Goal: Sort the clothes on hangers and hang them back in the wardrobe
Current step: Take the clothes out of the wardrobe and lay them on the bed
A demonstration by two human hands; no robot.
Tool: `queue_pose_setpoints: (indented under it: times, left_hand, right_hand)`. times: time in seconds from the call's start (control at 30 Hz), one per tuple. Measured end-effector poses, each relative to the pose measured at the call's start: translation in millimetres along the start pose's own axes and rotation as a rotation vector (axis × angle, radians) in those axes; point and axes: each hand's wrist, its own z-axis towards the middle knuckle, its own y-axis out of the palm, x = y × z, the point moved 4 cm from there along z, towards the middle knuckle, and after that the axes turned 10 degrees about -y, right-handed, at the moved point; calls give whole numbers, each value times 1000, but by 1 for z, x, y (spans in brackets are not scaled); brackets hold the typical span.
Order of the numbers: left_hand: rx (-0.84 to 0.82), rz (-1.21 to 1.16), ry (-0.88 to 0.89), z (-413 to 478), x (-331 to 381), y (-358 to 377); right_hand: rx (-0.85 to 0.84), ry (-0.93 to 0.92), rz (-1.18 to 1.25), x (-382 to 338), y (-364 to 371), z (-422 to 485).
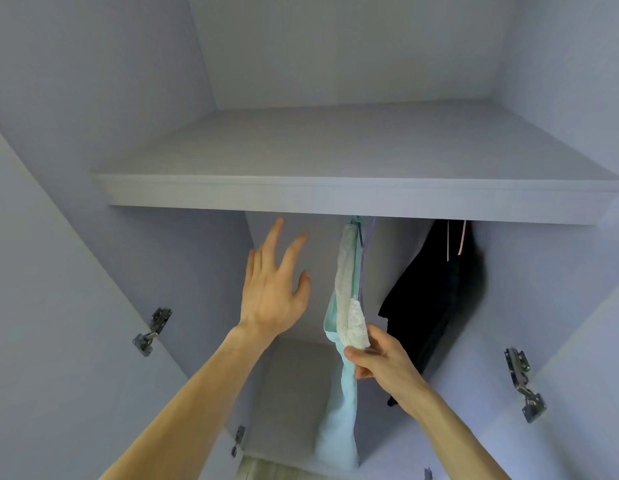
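Under wardrobe shelf (335,195), hanging straight down on purple hanger (362,261): mint garment (347,386) w/ lace trim, long axis vertical, hem pointing floorward. Pinching its lace edge approx mid-length w/ R hand (377,358), fabric running above & below grip. Hovering L hand (273,292) open, fingers spread, just left, not touching. Hanging right, apart: black garment (429,299) on pink hanger (462,240).

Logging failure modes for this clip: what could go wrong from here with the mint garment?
1. The right hand pinches the mint garment low, at its lace edge; a downward tug might drag it off the purple hanger.
2. The hanger's hook is hidden behind the shelf, so its seating cannot be checked.
3. The left hand is open and touches nothing, so the hanger could swing unsteadied.
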Motion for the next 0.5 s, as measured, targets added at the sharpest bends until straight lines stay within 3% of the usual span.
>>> queue_pose_setpoints:
  times: [0.1, 0.17, 0.33, 0.5]
  left_hand:
    - [-461, -223, -298, -46, -29, 29]
    - [-588, -399, -429, -65, -32, 32]
    - [-726, -466, -707, -93, -40, 8]
    - [-572, -424, -854, -141, -78, -48]
  right_hand:
    - [-68, 29, 5, 11, 31, -13]
    - [-109, 31, 1, 11, 56, -21]
    - [-211, 18, -39, 5, 114, -43]
    - [-453, -36, -95, 4, 172, -67]
